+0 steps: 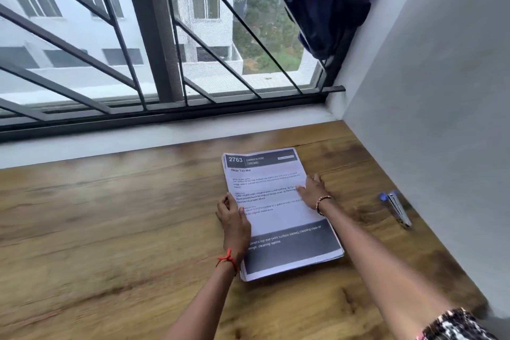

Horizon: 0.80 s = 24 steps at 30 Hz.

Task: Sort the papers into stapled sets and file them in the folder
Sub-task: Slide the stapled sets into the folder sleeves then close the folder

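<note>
A stack of printed papers (273,218) lies flat on the wooden table (110,229), its top sheet headed "2763 Living Room". My left hand (233,222) rests on the stack's left edge, thumb over the top sheet. My right hand (310,190) lies on the right edge with fingers spread flat on the paper. A blue and silver stapler (396,208) sits on the table to the right of the stack, apart from both hands. No folder is visible.
A grey wall (427,119) bounds the table on the right. A barred window (138,50) with a white sill runs along the back. Dark blue cloth (328,0) hangs at the window's upper right corner.
</note>
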Each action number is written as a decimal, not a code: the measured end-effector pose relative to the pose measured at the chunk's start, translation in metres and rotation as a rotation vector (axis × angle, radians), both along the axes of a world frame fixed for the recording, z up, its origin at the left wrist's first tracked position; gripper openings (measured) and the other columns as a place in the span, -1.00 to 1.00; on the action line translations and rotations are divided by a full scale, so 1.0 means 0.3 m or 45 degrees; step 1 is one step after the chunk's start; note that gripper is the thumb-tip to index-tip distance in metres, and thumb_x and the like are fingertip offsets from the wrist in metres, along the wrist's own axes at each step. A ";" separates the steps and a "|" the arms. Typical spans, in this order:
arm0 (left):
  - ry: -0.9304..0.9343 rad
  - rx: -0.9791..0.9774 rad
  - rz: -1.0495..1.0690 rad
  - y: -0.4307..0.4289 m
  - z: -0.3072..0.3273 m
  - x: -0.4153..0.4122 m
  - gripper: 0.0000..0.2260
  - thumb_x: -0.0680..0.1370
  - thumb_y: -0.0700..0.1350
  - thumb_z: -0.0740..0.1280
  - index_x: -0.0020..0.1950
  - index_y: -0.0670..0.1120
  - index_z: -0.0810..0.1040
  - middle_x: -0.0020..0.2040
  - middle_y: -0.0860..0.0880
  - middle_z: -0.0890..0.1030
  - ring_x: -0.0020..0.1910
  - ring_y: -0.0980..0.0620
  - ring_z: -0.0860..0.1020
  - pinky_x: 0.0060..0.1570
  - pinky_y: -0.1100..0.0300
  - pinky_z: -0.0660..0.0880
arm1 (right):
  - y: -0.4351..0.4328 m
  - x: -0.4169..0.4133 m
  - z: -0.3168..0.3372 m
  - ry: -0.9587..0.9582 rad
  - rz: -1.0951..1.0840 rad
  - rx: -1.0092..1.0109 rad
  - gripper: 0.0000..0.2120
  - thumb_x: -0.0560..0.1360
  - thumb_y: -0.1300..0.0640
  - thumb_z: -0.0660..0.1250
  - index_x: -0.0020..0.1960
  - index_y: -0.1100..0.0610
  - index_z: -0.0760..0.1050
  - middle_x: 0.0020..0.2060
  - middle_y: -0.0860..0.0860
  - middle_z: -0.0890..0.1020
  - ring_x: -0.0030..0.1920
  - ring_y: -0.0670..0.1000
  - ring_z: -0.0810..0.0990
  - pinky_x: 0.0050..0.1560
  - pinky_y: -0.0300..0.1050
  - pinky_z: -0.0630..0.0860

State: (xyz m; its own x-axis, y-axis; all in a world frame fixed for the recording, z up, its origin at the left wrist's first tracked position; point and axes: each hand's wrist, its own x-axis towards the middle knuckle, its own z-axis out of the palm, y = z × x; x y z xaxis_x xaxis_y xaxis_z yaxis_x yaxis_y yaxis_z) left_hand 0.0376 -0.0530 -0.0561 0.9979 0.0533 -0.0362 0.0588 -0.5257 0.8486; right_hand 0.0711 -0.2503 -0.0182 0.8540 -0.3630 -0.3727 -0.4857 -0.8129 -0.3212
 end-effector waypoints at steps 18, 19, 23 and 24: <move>-0.056 0.192 -0.157 0.010 -0.007 -0.094 -0.45 0.62 -0.05 0.05 0.50 -0.28 -0.07 0.53 -0.22 -0.04 0.51 -0.12 -0.07 0.44 0.16 -0.23 | 0.048 -0.112 -0.021 -0.191 0.131 -0.167 -0.41 0.60 -0.02 0.09 0.51 0.20 -0.04 0.52 0.08 -0.03 0.51 0.05 -0.05 0.44 0.03 -0.01; -0.067 0.232 -0.178 0.032 -0.010 -0.098 -0.43 0.60 -0.01 -0.01 0.50 -0.26 -0.09 0.53 -0.21 -0.07 0.52 -0.08 -0.12 0.41 0.21 -0.28 | 0.060 -0.114 -0.022 -0.173 0.155 -0.176 -0.41 0.61 -0.02 0.07 0.52 0.19 -0.06 0.52 0.07 -0.06 0.51 0.03 -0.07 0.44 0.04 -0.04; -0.079 0.339 -0.178 0.152 -0.006 -0.119 -0.32 0.51 0.14 -0.16 0.49 -0.27 -0.07 0.53 -0.20 -0.08 0.50 -0.03 -0.13 0.40 0.21 -0.27 | 0.144 -0.112 -0.017 -0.135 0.195 -0.172 -0.39 0.62 -0.05 0.02 0.52 0.17 -0.14 0.52 0.06 -0.15 0.52 0.00 -0.18 0.46 0.06 -0.16; -0.070 0.366 -0.171 0.187 -0.004 -0.127 -0.28 0.48 0.19 -0.20 0.49 -0.28 -0.04 0.52 -0.21 -0.05 0.51 -0.07 -0.10 0.41 0.19 -0.23 | 0.172 -0.110 -0.012 -0.147 0.220 -0.187 -0.40 0.62 -0.04 0.01 0.52 0.18 -0.15 0.52 0.06 -0.15 0.52 0.00 -0.19 0.46 0.07 -0.19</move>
